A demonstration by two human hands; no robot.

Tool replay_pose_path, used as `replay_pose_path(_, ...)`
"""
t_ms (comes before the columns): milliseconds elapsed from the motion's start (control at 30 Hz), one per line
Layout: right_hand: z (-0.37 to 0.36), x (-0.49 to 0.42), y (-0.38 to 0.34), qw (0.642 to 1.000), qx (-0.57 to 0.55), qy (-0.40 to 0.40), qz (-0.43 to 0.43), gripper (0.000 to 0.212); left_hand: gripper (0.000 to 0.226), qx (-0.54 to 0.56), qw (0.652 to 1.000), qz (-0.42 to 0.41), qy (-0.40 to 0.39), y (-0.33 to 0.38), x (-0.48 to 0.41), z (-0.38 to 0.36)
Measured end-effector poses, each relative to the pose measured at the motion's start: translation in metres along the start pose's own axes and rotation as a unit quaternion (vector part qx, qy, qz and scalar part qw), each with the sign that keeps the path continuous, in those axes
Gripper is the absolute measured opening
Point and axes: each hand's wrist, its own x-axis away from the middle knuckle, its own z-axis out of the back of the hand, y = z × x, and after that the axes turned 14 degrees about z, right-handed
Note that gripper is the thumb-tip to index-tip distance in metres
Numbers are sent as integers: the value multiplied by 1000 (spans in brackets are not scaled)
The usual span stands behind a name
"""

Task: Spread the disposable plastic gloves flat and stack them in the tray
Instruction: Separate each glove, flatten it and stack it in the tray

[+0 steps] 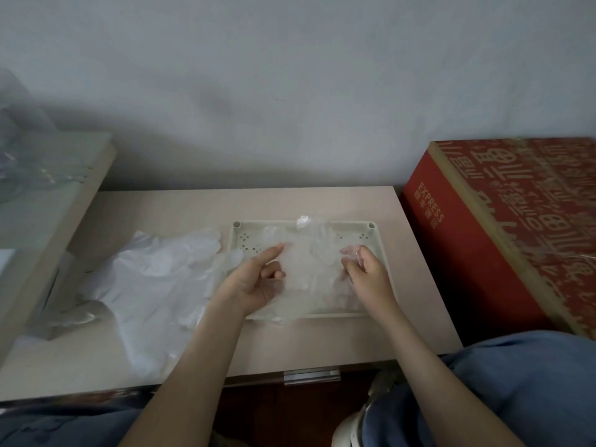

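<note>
Side ledge (80,195): we are seeing it standing higher than the table at the far left, with crumpled clear plastic (19,162) lying on it (too blurred to name further).
Table (290,343): it is carrying everything else, and its near edge is being cut across by both forearms.
Loose gloves (154,279): a heap of them is lying on the table left of the tray, with its right edge reaching the tray's left rim; we are finding the layers too filmy to count.
Left hand (258,282): it is hovering over the tray's left part with the forefinger straight and the other fingers curled in; film is showing around the palm, but we cannot tell whether it is gripping any.
Tray (267,223): it is sitting mid-table, with its near left corner being hidden by the left hand.
Top glove (306,262): it is lying inside the tray between the hands, wrinkled, with its far end lifting over the far rim; how many are lying beneath it we cannot make out.
Right hand (367,275): its curled fingertips are pinching the top glove's right edge.
Red box (467,253): it is standing just right of the table, being cut off by the frame.
Blue trousers (532,382): they are filling the lower right corner.
</note>
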Motion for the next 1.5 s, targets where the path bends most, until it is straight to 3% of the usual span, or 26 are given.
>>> replay_pose_path(100,-1,0,6,999,32,-3,-7,19,10,23,998,-33,40,3,-3,3)
replay_pose_path(233,2,2,6,997,75,13,-8,14,4,-78,981,-101,144,1,-10,13)
replay_pose_path(300,3,2,7,997,80,11,-11,15,11,-108,977,-105,153,-1,-11,10)
replay_pose_path(400,4,3,1,1000,-21,5,-11,17,13,-127,980,-105,111,-3,-13,3)
replay_pose_path(500,6,1,-11,988,-156,-16,-7,24,20,-86,995,-52,-2,-1,-8,-1)
replay_pose_path(600,4,-2,-22,979,-197,-49,12,24,20,-35,997,-39,-64,1,-3,-5)
replay_pose_path(800,8,-8,-18,978,-210,5,-7,25,30,-126,987,-85,48,4,-3,-5)
replay_pose_path(967,13,-10,-5,979,-179,64,-68,22,42,-207,967,-113,91,4,-3,-1)
replay_pose_path(1067,14,-9,2,983,-139,77,-90,23,36,-220,966,-79,109,6,-2,-3)
replay_pose_path(1167,12,-8,1,985,-130,70,-93,21,7,-182,976,-32,113,4,-4,-5)
replay_pose_path(1267,9,-6,-1,981,-162,52,-94,21,37,-228,963,-51,133,3,-10,-1)
replay_pose_path(1367,8,-6,-1,979,-171,61,-91,21,18,-267,942,-84,184,-2,-13,-2)
replay_pose_path(1500,12,-6,1,978,-159,95,-91,21,16,-237,953,-82,172,1,-11,0)
